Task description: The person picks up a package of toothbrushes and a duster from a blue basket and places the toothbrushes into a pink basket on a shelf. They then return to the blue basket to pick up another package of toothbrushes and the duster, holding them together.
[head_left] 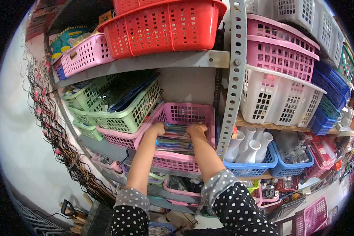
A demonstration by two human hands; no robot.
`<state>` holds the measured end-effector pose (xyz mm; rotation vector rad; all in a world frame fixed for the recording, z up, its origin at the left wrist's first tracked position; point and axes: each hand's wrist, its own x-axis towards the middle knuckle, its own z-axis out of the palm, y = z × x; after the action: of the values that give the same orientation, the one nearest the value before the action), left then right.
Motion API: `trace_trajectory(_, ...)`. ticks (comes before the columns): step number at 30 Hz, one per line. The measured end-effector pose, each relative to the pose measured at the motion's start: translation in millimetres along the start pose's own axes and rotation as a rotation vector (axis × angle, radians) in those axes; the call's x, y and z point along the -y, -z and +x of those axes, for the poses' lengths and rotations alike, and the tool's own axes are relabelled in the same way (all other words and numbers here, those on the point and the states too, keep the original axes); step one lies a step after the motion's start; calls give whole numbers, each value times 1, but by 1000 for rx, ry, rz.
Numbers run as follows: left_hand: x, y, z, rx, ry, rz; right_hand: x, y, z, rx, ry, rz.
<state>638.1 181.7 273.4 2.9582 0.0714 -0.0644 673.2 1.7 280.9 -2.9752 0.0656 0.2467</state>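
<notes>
Both hands reach into a pink perforated basket [177, 163] on a metal shelf. Slim, long packets in clear and coloured wrapping [174, 142] lie side by side in it; their exact kind is too small to make out. At the left ends of the packets, my left hand [159, 128] is closed, its fingertips partly hidden. Opposite it, my right hand [196, 129] curls its fingers around the other ends. The packets stretch between the two hands, low inside the basket walls.
Green baskets [126, 117] are stacked close on the left. A perforated metal post [229, 90] stands right of my right arm. Overhead is a shelf edge [145, 65] bearing a red basket [165, 29]. White vases [252, 150] stand in a blue basket [251, 170] at right.
</notes>
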Motion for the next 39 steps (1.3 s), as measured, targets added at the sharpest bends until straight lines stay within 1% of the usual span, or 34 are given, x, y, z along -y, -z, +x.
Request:
trace_trajectory(1,-4,2,-6,88,49,-12,0,0,-5,5,92,-60)
trace_trajectory(2,5,-7,5,147,-32,-40,-2,0,-10,12,95,-64)
trace_trajectory(4,-1,-3,-5,183,-45,-32,-5,-1,-16,135,304,-69)
trace_trajectory(6,-5,-4,-5,218,-67,-26,-2,1,-13,166,266,-37)
trace_trajectory(8,-4,-7,6,270,-54,132,-2,4,-10,187,224,-5)
trace_trajectory(9,-5,-7,8,268,-57,130,-2,5,-10,199,234,-22)
trace_trajectory(11,-6,-5,11,330,8,231,-1,7,-10,207,245,-40)
trace_trajectory(13,7,-18,26,289,-10,219,1,7,-13,258,268,-91)
trace_trajectory(15,16,-24,30,247,-25,207,1,12,-23,244,259,-91)
trace_trajectory(17,19,-21,23,72,-95,55,0,22,-37,231,253,-92)
trace_trajectory(18,15,-15,15,67,-88,54,0,27,-45,196,289,-101)
trace_trajectory(20,-4,7,-12,-309,-138,-123,7,31,-45,161,337,-118)
trace_trajectory(21,-12,16,-21,-315,-124,-126,15,27,-34,33,371,-51)
trace_trajectory(22,-20,26,-31,-430,-146,-149,20,28,-36,-92,405,17)
trace_trajectory(23,-27,33,-43,-546,-163,-169,21,27,-39,-88,424,9)
trace_trajectory(25,-49,46,-94,-803,-277,-200,11,41,-71,-610,706,190)
trace_trajectory(26,-53,46,-115,-904,-358,-230,5,49,-94,-660,810,326)
trace_trajectory(27,-62,49,-150,-927,-347,-192,-2,56,-119,-699,913,468)
trace_trajectory(28,-63,42,-176,-1026,-334,-136,-8,57,-139,-794,1047,553)
trace_trajectory(29,-65,36,-207,-1043,-294,-165,-15,53,-159,-881,1179,647)
trace_trajectory(31,-58,10,-264,-1065,-184,-189,-27,33,-204,-830,1281,774)
trace_trajectory(33,-41,-30,-313,-1065,-30,-191,-35,0,-228,-695,1470,803)
trace_trajectory(34,-33,-51,-339,-1070,55,-200,-35,-17,-240,-579,1547,825)
trace_trajectory(35,-24,-76,-364,-1035,161,-243,-29,-40,-248,-458,1602,841)
trace_trajectory(37,-5,-133,-414,-1050,352,-222,-17,-86,-267,-122,1625,839)
trace_trajectory(38,-8,-153,-442,-1056,425,-209,-9,-117,-270,-13,1688,806)
trace_trajectory(39,-14,-171,-469,-1013,560,-244,-2,-147,-274,90,1749,770)
